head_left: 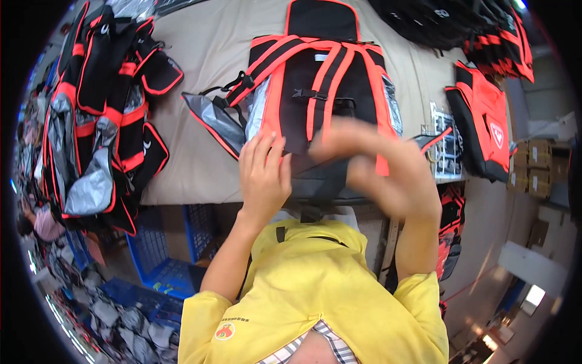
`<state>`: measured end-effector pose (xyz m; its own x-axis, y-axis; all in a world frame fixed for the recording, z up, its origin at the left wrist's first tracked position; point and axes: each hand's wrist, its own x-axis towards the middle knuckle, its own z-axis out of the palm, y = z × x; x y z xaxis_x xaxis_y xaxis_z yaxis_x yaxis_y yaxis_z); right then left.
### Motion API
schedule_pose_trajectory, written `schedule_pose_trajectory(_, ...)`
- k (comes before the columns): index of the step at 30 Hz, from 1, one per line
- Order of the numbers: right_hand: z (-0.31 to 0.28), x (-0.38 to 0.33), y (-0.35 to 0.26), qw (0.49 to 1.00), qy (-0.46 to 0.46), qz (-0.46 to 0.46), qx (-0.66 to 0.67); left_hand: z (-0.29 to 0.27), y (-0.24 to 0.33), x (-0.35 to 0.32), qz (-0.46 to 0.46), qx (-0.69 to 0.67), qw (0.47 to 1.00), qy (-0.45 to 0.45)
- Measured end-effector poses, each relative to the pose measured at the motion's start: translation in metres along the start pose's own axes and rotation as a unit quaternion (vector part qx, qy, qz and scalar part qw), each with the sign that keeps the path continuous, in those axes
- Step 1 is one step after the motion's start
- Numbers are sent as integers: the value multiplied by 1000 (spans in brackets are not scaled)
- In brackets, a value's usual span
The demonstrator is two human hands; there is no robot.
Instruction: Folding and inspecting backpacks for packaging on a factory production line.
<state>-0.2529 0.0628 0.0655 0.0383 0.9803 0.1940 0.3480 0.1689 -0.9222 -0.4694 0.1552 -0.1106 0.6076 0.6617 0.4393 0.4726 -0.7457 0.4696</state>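
Observation:
A black backpack [297, 118] with bright red-orange trim lies on the cloth-covered table in front of me, its shoulder straps [330, 82] facing up. A black buckle [310, 94] crosses the straps. At the left side a grey, red-edged flap [215, 121] spreads out. My left hand [265, 170] is at the bag's near left edge, fingers stretched out and holding nothing I can see. Over the near right part of the bag is my right hand [364, 158], smeared by motion, so its fingers and anything in them cannot be made out.
Black, grey and red bags pile up [109, 121] at the table's left. A red-and-black bag [485, 121] lies at the right, beside a clear packet of small dark parts [445, 142]. Black bags [424, 24] sit at the far right. Blue crates [160, 261] stand below the table.

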Motion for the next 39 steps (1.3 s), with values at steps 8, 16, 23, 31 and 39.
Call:
schedule_pose_trajectory(8, 49, -135, 316, 775, 28, 262, -575, 115, 1, -89, -63, 139, 966, -211)
schedule_pose_trajectory(16, 54, -143, 343, 829, 108, 197, -511, 158, -15, -116, -61, 124, 979, -151)
schedule_pose_trajectory(23, 56, -138, 344, 841, 110, 181, -498, 159, -20, -115, -67, 98, 980, -159)
schedule_pose_trajectory(31, 52, -139, 346, 825, 92, 237, -505, 100, -20, -41, -53, -9, 993, -101)
schedule_pose_trajectory(39, 50, -136, 350, 832, 84, 229, -497, 71, -221, 86, -136, 124, 966, -183)
